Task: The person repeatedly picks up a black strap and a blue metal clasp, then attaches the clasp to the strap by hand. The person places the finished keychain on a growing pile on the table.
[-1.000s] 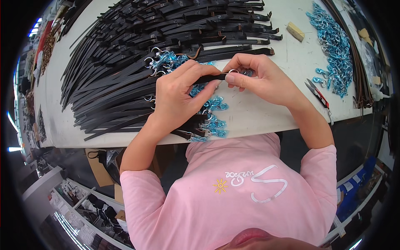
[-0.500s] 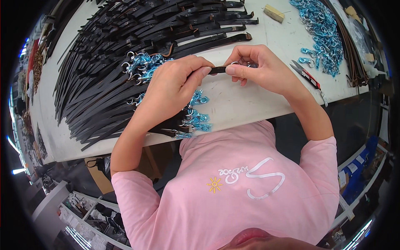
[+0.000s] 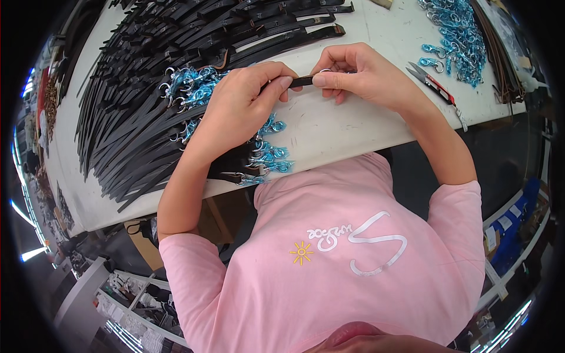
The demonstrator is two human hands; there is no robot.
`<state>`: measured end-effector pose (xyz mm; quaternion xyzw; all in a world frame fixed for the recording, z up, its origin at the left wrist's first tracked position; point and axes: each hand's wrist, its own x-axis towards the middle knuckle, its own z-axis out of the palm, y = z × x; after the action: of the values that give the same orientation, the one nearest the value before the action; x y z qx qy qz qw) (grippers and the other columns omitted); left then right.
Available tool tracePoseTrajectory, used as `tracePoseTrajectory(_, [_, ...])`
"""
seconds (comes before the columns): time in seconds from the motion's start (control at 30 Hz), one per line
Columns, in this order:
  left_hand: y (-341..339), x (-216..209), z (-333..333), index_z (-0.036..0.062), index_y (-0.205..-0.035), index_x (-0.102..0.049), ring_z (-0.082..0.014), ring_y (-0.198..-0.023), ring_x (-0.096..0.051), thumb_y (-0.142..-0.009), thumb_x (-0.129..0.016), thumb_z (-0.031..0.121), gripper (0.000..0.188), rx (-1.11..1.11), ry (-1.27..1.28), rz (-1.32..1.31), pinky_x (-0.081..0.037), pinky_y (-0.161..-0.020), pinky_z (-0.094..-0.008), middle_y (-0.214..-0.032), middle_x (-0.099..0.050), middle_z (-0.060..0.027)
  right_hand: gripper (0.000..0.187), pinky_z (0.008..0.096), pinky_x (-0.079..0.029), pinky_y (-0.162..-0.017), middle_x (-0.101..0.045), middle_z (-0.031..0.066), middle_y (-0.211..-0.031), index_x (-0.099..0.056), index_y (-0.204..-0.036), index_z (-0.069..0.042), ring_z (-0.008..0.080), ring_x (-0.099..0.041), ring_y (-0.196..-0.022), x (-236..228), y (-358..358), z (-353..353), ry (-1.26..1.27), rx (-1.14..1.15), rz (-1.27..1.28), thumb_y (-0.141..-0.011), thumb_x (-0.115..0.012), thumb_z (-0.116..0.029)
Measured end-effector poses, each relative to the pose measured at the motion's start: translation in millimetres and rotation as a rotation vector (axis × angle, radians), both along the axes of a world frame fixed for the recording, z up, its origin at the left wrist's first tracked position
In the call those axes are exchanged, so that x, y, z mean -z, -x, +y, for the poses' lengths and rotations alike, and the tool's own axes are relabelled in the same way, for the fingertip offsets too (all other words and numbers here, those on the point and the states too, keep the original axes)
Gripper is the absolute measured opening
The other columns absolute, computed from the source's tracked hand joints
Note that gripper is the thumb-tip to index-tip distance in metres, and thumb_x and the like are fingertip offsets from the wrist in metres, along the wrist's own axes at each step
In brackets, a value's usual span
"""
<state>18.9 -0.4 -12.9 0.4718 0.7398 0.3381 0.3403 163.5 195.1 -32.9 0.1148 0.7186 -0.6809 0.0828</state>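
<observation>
My left hand (image 3: 238,103) pinches the end of a black strap (image 3: 303,80) above the white table (image 3: 329,126). My right hand (image 3: 356,73) meets it from the right, its fingertips closed on the strap's tip, where a small metal ring shows. Under my left wrist lie finished black straps with blue-wrapped metal clasps (image 3: 268,156). More blue-wrapped clasps (image 3: 191,85) sit just left of my left hand.
A large heap of black straps (image 3: 147,88) covers the table's left and far side. A pile of loose blue-wrapped clasps (image 3: 456,32) lies at the far right, with small snips (image 3: 432,82) beside it. Brown straps (image 3: 506,53) run along the right edge.
The view has shifted, so hands and table sit higher in the picture. Both hands stay together on the strap end, with the fingers slightly readjusted.
</observation>
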Motion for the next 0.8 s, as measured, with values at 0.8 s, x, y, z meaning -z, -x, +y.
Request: tracePoseTrajectory(0.8, [-2.6,3.5,-0.2,0.0024,-0.115,-0.07,-0.0032,-0.061,-0.045,-0.102,-0.054,0.011,0.022,-0.031,-0.021,0.029,-0.038,-0.054,-0.021,-0.076,-0.062,0.0035,0.025,0.0252,-0.057,-0.068,-0.068,0.0058,-0.084,-0.07,-0.1,0.001,0.0117,-0.066,-0.079,5.1,1.6,1.9,0.048,0.002,-0.008,-0.094,-0.072,-0.024])
